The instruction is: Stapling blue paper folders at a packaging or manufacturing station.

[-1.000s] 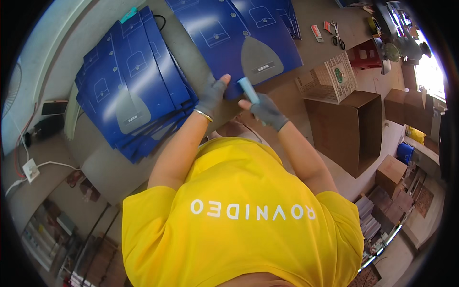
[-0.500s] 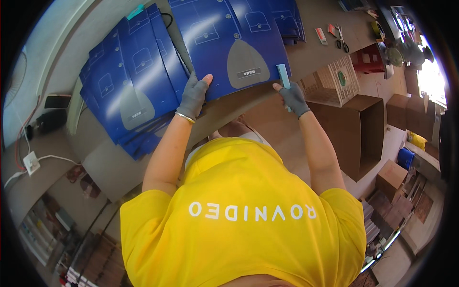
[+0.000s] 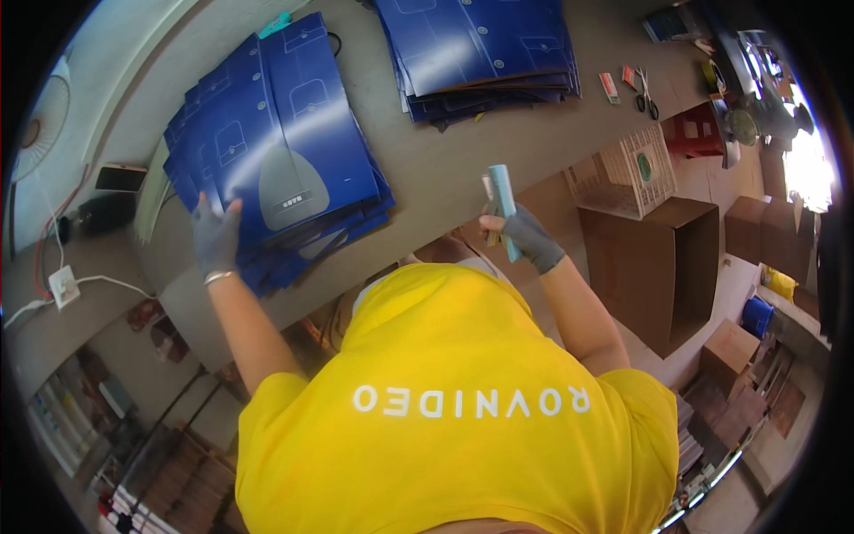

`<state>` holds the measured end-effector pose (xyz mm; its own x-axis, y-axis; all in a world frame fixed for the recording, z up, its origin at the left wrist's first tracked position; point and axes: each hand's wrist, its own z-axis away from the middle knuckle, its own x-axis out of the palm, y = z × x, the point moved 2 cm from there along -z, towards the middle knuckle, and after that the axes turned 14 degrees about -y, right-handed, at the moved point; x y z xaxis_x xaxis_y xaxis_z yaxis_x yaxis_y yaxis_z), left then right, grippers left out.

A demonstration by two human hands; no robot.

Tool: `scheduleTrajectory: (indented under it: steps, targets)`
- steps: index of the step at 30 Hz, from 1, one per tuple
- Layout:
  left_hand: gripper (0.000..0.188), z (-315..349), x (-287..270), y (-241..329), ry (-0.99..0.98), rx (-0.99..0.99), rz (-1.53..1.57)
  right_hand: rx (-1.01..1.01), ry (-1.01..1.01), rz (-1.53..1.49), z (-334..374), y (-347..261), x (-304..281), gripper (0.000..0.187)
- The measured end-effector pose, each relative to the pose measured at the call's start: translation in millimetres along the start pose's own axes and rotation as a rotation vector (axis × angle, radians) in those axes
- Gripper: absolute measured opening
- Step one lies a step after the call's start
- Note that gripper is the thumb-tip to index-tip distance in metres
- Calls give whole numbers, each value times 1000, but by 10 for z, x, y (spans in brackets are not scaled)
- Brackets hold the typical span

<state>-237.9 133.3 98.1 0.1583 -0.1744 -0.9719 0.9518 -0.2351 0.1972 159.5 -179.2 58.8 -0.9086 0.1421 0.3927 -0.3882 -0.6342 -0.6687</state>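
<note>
On the left of the table lies a stack of blue printed card sheets (image 3: 311, 169) with drawn pockets, buttons and a grey rounded panel, its layers fanned unevenly. My left hand (image 3: 216, 240), in a grey glove with bare fingertips, rests at this stack's left edge, thumb and fingers apart. A second stack of blue sheets (image 3: 480, 44) sits farther back in the middle. My right hand (image 3: 529, 238), gloved alike, is in front of the table edge and grips a light blue stapler (image 3: 503, 191). The stapler's two long arms point up and slightly apart.
Scissors (image 3: 647, 96) and small red-and-white boxes (image 3: 609, 87) lie at the table's far right. A cream plastic basket (image 3: 636, 173) and an open cardboard box (image 3: 654, 276) stand right of me. A phone (image 3: 121, 178) and a white power strip (image 3: 64, 286) are at left.
The blue sheet that both hands held in the middle is now on the left stack. My left hand has moved left; my right hand has shifted left and lower with the stapler.
</note>
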Motion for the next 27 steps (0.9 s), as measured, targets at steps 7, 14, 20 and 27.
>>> scheduleTrajectory:
  steps: [7, 14, 20, 27]
  targets:
    - [60, -482, 597, 2328, -453, 333, 937, -113, 152, -30, 86, 39, -56, 41]
    - [76, -814, 1102, 2960, -584, 46, 1082, -204, 141, 220, 68, 10, 192, 47]
    - [39, -329, 1009, 2662, -829, 80, 1267, -178, 108, 182, 96, -87, 319, 53]
    - [26, 324, 1497, 2429, -887, 303, 1331, -99, -26, 182, -274, -150, 423, 44]
